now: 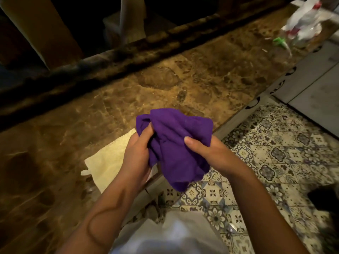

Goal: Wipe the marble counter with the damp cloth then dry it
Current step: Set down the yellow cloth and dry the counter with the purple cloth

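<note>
A bunched purple cloth (174, 142) hangs in the air over the front edge of the brown marble counter (183, 76). My left hand (137, 153) grips its left side, fingers tucked into the folds. My right hand (207, 151) holds its right side, thumb pressed on top. A cream towel (108, 158) lies flat on the counter near the front edge, partly hidden under my left hand and wrist.
A crumpled white and red plastic bag (304, 24) and a small green item (279, 41) sit at the counter's far right. A dark raised ledge (110, 57) runs along the counter's back. Patterned floor tiles (275, 153) lie to the right.
</note>
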